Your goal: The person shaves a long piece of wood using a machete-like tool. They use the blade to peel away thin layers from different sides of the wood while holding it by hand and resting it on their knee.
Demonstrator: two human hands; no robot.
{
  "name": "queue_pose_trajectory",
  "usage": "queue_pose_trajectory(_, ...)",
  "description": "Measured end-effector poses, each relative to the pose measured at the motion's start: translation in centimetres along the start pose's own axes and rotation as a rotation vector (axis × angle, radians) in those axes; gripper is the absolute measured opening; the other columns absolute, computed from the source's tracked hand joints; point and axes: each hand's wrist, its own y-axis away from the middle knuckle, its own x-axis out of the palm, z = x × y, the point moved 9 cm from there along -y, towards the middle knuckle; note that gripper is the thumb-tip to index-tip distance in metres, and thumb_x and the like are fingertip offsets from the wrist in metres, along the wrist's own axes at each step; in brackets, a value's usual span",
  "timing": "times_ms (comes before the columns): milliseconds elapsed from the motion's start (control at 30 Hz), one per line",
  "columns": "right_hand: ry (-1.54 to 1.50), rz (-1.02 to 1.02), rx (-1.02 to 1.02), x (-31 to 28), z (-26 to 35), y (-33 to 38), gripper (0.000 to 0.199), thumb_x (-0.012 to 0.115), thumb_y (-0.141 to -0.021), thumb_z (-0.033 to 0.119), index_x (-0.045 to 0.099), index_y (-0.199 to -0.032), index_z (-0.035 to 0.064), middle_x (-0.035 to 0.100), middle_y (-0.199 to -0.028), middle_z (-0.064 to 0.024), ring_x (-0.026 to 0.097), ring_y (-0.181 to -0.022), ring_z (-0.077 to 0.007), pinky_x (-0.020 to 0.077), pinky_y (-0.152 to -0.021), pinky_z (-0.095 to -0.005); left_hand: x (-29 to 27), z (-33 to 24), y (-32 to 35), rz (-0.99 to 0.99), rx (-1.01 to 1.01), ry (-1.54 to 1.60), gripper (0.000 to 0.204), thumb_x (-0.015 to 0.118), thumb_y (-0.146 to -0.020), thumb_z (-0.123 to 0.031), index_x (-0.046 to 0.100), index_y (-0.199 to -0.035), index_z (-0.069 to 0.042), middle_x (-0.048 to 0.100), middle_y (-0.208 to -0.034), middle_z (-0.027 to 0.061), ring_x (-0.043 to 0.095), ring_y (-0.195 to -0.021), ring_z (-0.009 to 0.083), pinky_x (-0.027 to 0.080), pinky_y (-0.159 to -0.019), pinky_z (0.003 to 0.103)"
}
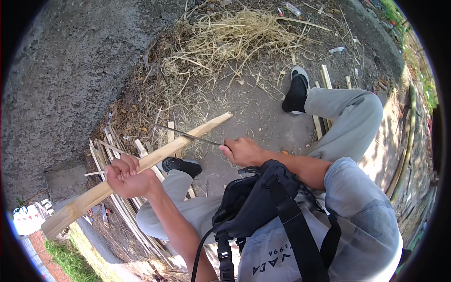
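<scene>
Left hand [128, 176] clenched around long bamboo slat [141, 167] held slanting over the ground; right hand [242, 151] grips knife [188, 135], blade laid against the slat; loose shavings pile [230, 37] beyond, split strips [117, 155] underneath

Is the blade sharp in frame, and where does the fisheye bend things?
Head view: the thin blade in the right hand reads sharp in bright sun; the bamboo slat gripped by the left hand is clear; the rim is black and warps the edges.

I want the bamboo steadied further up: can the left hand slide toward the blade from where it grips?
Probably yes. The left hand grips the bamboo slat below the blade; the slat between them looks bare, though the right hand holds the blade there.
</scene>
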Motion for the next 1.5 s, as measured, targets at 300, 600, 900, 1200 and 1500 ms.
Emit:
queue_pose_trajectory(300, 0.027, 0.034, 0.127, -0.3, -1.4, -0.7, 0.048, 0.038, -0.097, 0.039, 0.064, -0.088, -0.0002, 0.064, -0.078, -0.0256, 0.064, -0.074, -0.0440, 0.0510, -0.073, -0.0520, 0.9, -0.2, 0.0, 0.015, 0.032, -0.024, 0.045, 0.044, -0.092, -0.028, 0.021, -0.055, -0.018, 0.017, -0.050, -0.0028, 0.020, -0.041, 0.0090, 0.015, -0.041, 0.024)
queue_pose_trajectory(600, 0.102, 0.031, 0.288, 1.0, -11.0, -2.0, 0.050, 0.035, -0.098, 0.037, 0.063, -0.090, -0.0038, 0.064, -0.082, -0.0290, 0.063, -0.079, -0.0464, 0.0502, -0.076, -0.0534, 1.0, 0.8, 0.2, 0.015, 0.023, -0.030, 0.045, 0.045, -0.091, -0.028, 0.021, -0.055, -0.017, 0.018, -0.049, -0.0021, 0.020, -0.042, 0.0091, 0.014, -0.041, 0.024)
queue_pose_trajectory(900, 0.081, -0.016, 0.360, 2.1, -15.9, -0.7, 0.051, 0.036, -0.097, 0.039, 0.064, -0.094, -0.0038, 0.062, -0.078, -0.0321, 0.062, -0.081, -0.0494, 0.0493, -0.077, -0.0542, 0.8, 0.8, -0.4, 0.020, -0.014, -0.020, 0.046, 0.044, -0.091, -0.028, 0.020, -0.053, -0.017, 0.017, -0.049, -0.0028, 0.019, -0.043, 0.0088, 0.014, -0.042, 0.025)
queue_pose_trajectory(1200, -0.107, -0.075, 0.146, -1.1, -1.8, -0.9, 0.047, 0.039, -0.096, 0.037, 0.061, -0.087, -0.0030, 0.059, -0.069, -0.0311, 0.060, -0.069, -0.0490, 0.0483, -0.071, -0.0540, 1.3, 0.5, -0.8, -0.059, 0.149, -0.144, 0.034, 0.046, -0.092, -0.028, 0.036, -0.065, -0.011, 0.032, -0.058, 0.0019, 0.031, -0.048, 0.0112, 0.027, -0.047, 0.025)
queue_pose_trajectory(1500, -0.160, -0.103, 0.022, -2.3, 0.3, -1.1, 0.044, 0.038, -0.097, 0.036, 0.059, -0.090, -0.0018, 0.059, -0.065, -0.0289, 0.060, -0.066, -0.0473, 0.0481, -0.067, -0.0537, 5.0, -0.3, 0.0, 0.114, 0.400, -0.213, 0.036, 0.036, -0.098, -0.037, 0.040, -0.077, -0.007, 0.044, -0.067, 0.0094, 0.044, -0.052, 0.0165, 0.038, -0.050, 0.027)
